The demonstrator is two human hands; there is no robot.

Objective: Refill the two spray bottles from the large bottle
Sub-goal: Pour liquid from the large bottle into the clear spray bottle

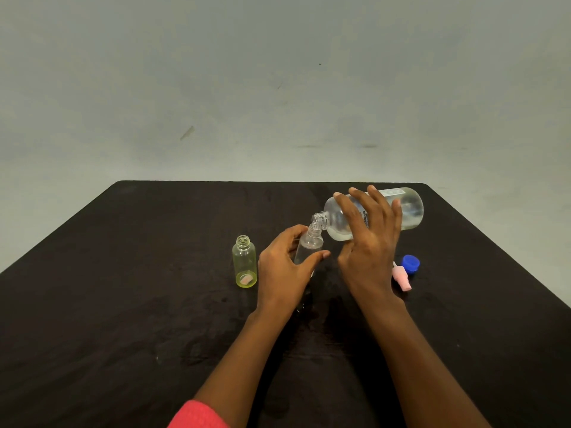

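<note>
Yellow bottle (244,262): stands upright on the table (123,304), left of both hands and not touching them. Long axis vertical, open neck up, no top on it. Pinkish patch near its base.

Left hand (282,273): wrapped around the clear bottle (309,247), thumb on the near side and fingers round the far side. Red sleeve (197,415) at the bottom edge of the view.

Clear bottle: close to upright, open neck up and leaning slightly right. Its base is hidden behind the hand, so I can't tell if it sits on the table.

Large bottle (408,208): long axis close to horizontal, base to the right and slightly higher, neck pointing left and down. Its mouth is right at the clear bottle's mouth. Clear liquid lies along its lower side. No cap on it.

Right hand (369,242): grips the large bottle mid-body from the near side, fingers spread over the top and thumb underneath.

Pink spray head (401,278): lies on its side on the table, just right of the right wrist.

Blue cap (411,264): on the table, just beside the spray head on its far-right side.

Table is black, with a plain grey wall (278,88) behind it.
</note>
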